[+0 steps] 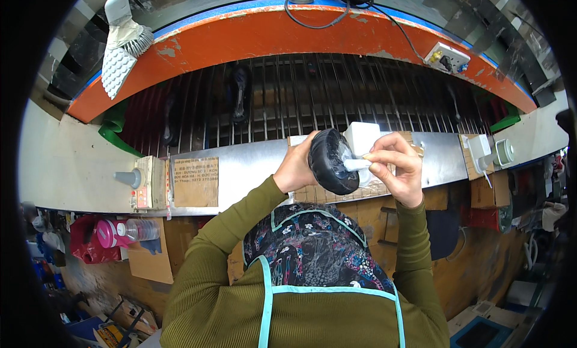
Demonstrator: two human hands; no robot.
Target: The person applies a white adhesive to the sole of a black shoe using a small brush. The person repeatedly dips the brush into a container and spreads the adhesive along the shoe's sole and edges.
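Note:
My left hand (297,164) grips a black shoe upper (330,178), raised above the bench with its hollow-looking underside tilted to the right. Wet-looking pale streaks show on that underside. Between the thumb and fingers of my right hand (396,167) is a small white brush (356,164), its tip against the shoe upper. Just beyond the brush stands a white square container (362,137), partly hidden by my hands. Below them a sheet of cardboard (318,196) covers part of the metal bench top (252,167).
Beyond the bench runs a rack of metal rods (276,101) with dark shoe-like pieces (240,94) on it. An orange beam (240,35) arches over its far side. Cardboard (196,183) lies to the left; a white container (479,149) and green-white cup (503,151) stand right.

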